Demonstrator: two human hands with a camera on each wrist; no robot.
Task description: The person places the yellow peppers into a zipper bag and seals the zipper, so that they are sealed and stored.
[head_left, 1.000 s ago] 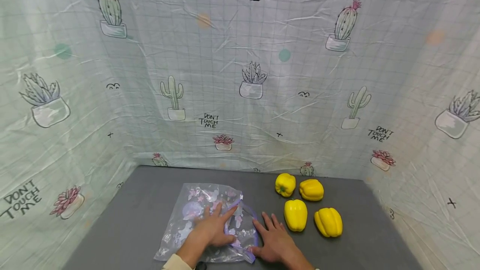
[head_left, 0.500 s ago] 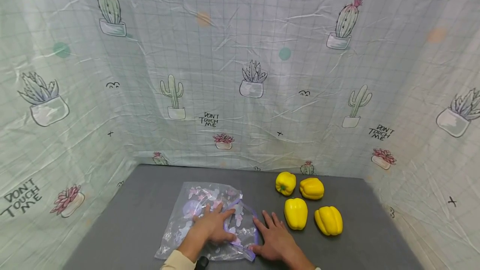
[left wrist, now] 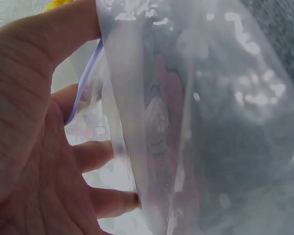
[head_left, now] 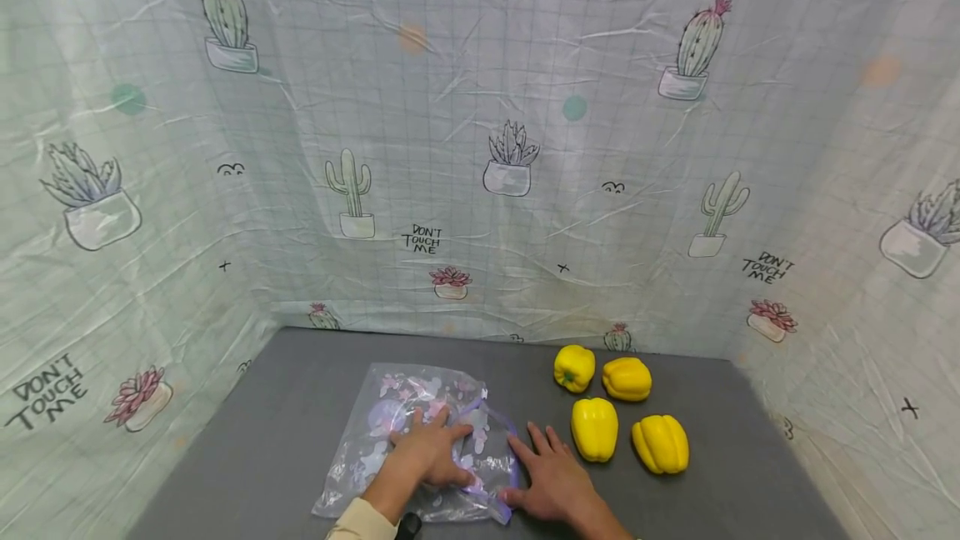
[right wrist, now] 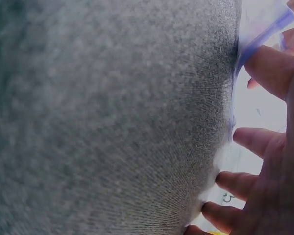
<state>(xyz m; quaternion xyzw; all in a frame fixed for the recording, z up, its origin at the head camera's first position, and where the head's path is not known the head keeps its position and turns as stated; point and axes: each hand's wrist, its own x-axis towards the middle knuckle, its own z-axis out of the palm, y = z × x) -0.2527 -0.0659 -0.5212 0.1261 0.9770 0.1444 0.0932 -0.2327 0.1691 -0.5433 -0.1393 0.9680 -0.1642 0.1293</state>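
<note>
A clear plastic zip bag (head_left: 356,448) with pink, white and purple prints lies flat on the dark grey table. On top of it rests my left hand (head_left: 427,450), fingers spread, close to the purple zip strip (head_left: 514,473). My right hand (head_left: 557,483) lies at the bag's right end with its thumb and index finger at that strip. In the left wrist view, the bag (left wrist: 230,132) bulges past the spread fingers. The right wrist view shows the right thumb against the purple strip (right wrist: 270,33), the other fingertips down on the table.
Right of the hands lie a near yellow bell pepper (head_left: 595,430) and another bell pepper (head_left: 660,444). Two more stand behind them, one bell pepper (head_left: 574,368) with its stem facing me and one bell pepper (head_left: 627,379) beside it. A cactus-print curtain (head_left: 450,107) encloses the table.
My left index finger has drawn back slightly toward me on the bag. The right hand, bag and peppers keep their places; the head view shifts slightly.
</note>
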